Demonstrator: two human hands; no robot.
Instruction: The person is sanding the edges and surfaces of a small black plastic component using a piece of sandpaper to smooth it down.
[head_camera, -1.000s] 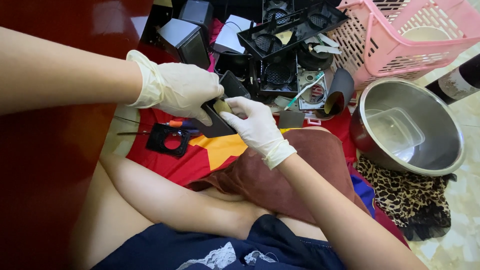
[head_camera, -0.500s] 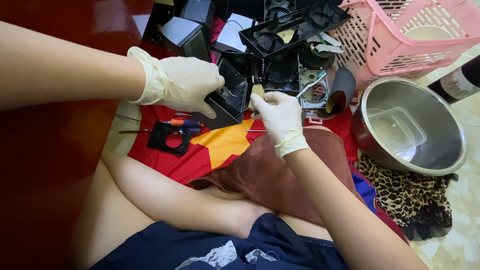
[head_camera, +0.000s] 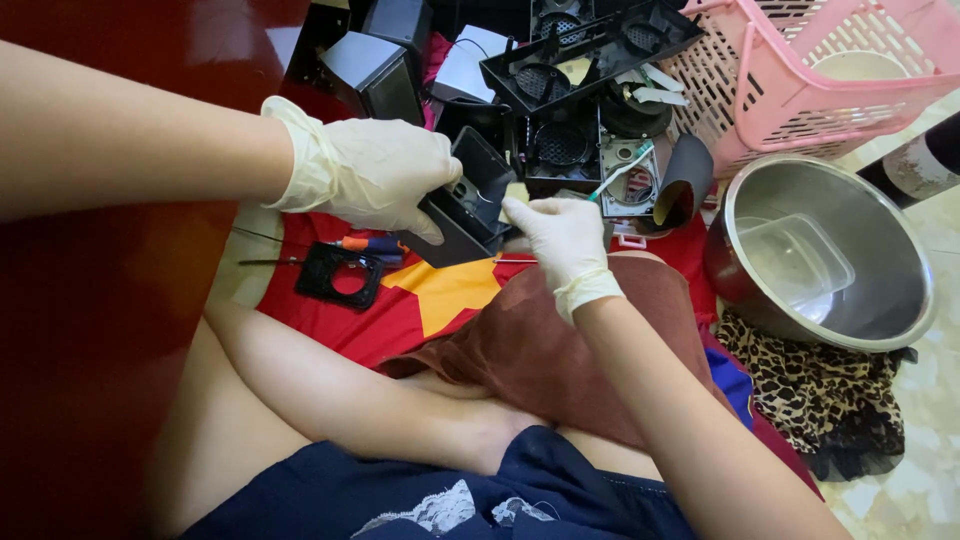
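pink basket (head_camera: 790, 90): cut off top right; left fingers (head_camera: 425, 225): partly behind black housing (head_camera: 465, 205)

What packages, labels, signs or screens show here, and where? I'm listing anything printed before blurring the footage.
No signs or screens are in view.
Clear plastic container: inside the steel bowl at right, rectangular, unlabelled.
White box-like piece: top centre among the black parts, pale and angular; any label on it is too small to tell.
Dark bottle: far right edge, with a pale worn patch, perhaps a label.
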